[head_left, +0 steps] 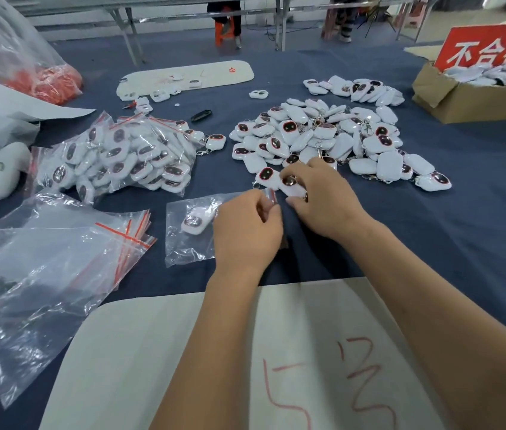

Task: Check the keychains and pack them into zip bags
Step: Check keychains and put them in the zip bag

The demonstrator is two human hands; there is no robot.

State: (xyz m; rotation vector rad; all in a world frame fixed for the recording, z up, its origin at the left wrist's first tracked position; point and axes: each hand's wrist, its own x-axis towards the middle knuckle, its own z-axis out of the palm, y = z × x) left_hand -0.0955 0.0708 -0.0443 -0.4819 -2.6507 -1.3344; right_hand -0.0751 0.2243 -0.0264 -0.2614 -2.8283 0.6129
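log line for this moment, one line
left hand: holds zip bag mouth | right hand: grips keychain | stage: second keychain at bag opening

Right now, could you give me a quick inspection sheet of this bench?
Surface: blue cloth; white sheet with red marks at near edge.
Job's things: loose keychains heaped centre; packed bags piled left; empty bags stacked near left; one bag holding a keychain.
Clutter: box with red sign; white board; big plastic sack.
Hands: left hand pinches the bag's mouth; right hand grips a keychain.
Cables: on the far floor.
Surroundings: table legs, seated people's legs behind.
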